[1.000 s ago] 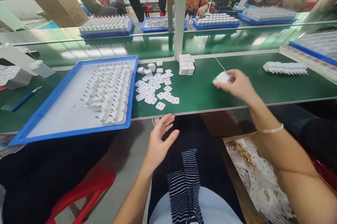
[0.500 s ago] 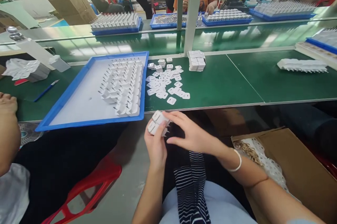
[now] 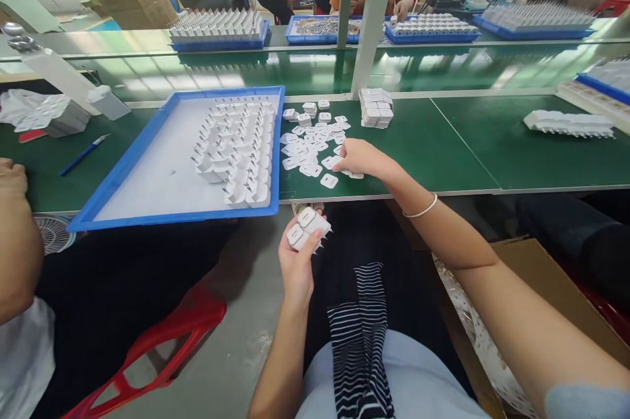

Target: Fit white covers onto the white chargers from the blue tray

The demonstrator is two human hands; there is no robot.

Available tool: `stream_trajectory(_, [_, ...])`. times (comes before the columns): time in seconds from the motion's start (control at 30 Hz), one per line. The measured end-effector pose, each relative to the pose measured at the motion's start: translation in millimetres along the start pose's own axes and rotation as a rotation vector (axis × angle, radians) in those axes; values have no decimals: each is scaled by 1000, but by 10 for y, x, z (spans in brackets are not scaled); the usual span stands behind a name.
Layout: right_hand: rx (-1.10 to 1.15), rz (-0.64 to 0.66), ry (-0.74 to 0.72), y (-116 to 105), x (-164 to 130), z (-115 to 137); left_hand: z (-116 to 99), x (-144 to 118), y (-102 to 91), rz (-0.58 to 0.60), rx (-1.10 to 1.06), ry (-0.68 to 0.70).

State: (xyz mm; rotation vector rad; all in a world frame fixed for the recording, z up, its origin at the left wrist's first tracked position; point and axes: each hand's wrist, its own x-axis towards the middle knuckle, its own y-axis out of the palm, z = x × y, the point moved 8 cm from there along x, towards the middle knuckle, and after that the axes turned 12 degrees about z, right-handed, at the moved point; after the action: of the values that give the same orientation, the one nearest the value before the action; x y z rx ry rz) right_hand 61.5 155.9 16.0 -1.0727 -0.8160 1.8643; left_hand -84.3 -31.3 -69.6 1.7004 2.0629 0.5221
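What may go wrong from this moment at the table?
The left hand holds white blocks beyond the table's front edge; a loosened grip might drop them. The right hand is among loose, overlapping white tabs and could scatter some. The blue tray juts past the edge, so a bump might shift it.

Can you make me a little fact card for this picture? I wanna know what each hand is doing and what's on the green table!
Left hand: holding white pieces with pins, off the table's edge
Right hand: fingers at the small flat white pieces; can't tell if it grips one
Table: green
Tray: blue rim, left of the flat pieces
In the tray: rows of white pinned pieces
Left of the tray: thin blue tool
Near the post: neat white stack
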Motion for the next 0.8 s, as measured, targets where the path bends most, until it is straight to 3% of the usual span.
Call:
stream_trajectory(0.2, [17,-67,-31,-51,19,5,30,-23,40,41,41,-21])
stream_trajectory(0.43, [100,-169,-187,-224,101,47,110,-41,18,37,48,-52])
stream_trajectory(0.5, [160,-150,-264,-241,124,132,116,-34,12,38,53,-53])
stream_trajectory(0.63, [287,16,-436,-87,183,428,123,-29,31,48,60,-64])
stream_trajectory(0.8, [135,23,-383,26,254,628,159,-40,43,48,58,-90])
